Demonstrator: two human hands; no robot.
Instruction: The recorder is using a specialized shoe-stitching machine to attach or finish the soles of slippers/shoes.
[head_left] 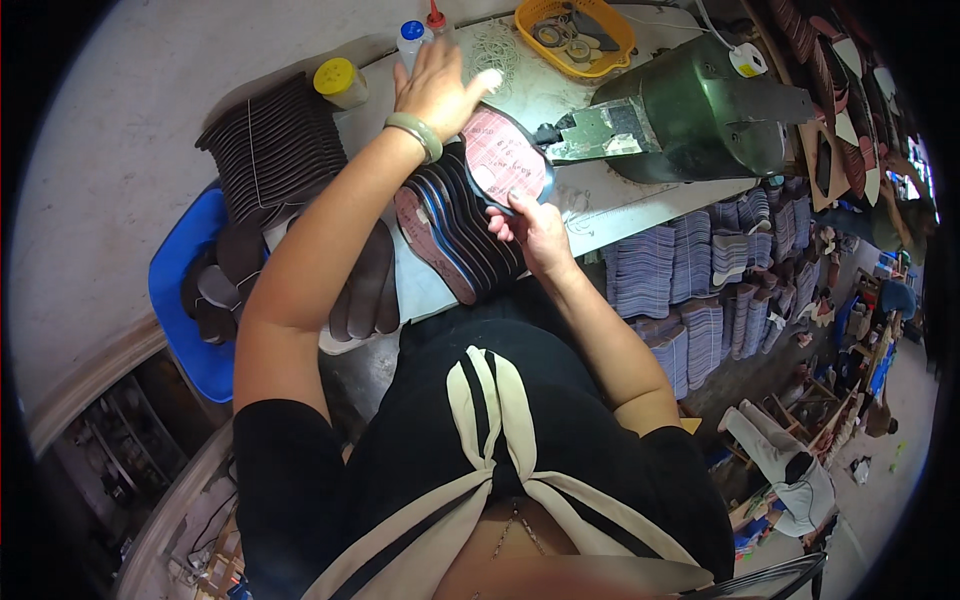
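A fanned row of dark shoe insoles (455, 230) lies on the grey worktable (600, 215). The top insole (505, 155) shows a pink underside with handwriting. My left hand (440, 85), with a pale green bangle on the wrist, rests flat on the far end of that top insole, fingers spread. My right hand (530, 225) pinches its near edge from below. Just right of the insole stands a dark green machine (700, 105) whose metal nose (600, 130) points at the insole.
A tall stack of dark insoles (275, 150) and brown pieces on a blue stool (180, 290) stand at the left. Bottles (410, 40), a yellow-capped jar (340, 82) and a yellow basket (575, 30) line the table's far side. Bluish insole stacks (690, 270) fill the floor at the right.
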